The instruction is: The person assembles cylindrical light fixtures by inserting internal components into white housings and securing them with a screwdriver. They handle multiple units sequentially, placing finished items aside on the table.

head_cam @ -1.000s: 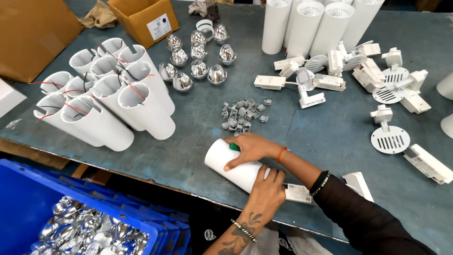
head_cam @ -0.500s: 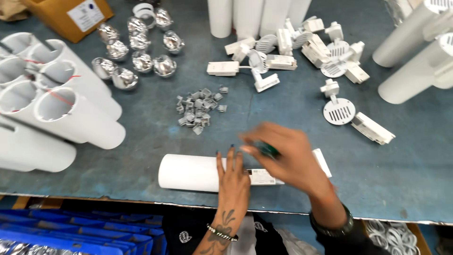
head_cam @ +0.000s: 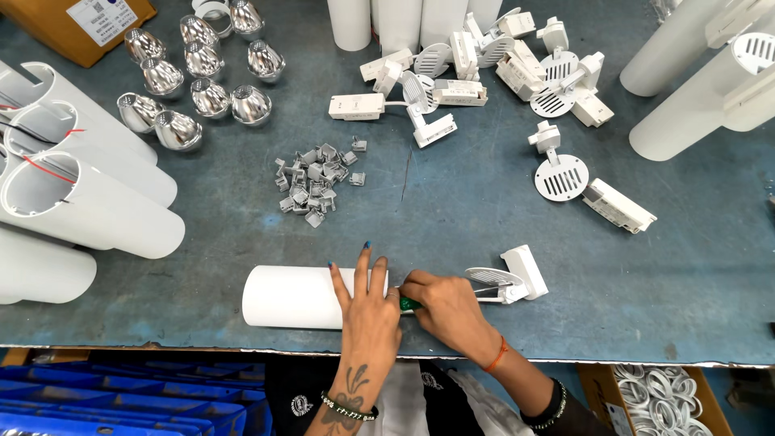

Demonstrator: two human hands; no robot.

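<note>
Grey desk (head_cam: 452, 218) is carrying many parts. Left hand (head_cam: 367, 303) is lying flat, released, on the tube (head_cam: 286, 296); right hand (head_cam: 444, 307) beside it is gripping a green tool (head_cam: 408, 304). Tube is lying at the near edge and may roll off if pressing weakens.

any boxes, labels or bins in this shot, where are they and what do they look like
Cardboard box: top left corner of the table, brown, cut off by the frame.
Label: on that box's top, white rectangle with dark print.
Blue bins: below the table's near edge at bottom left, moulded plastic.
Second carton: bottom right under the table, brown, open, holding white rings.
No screens or signs in view.
</note>
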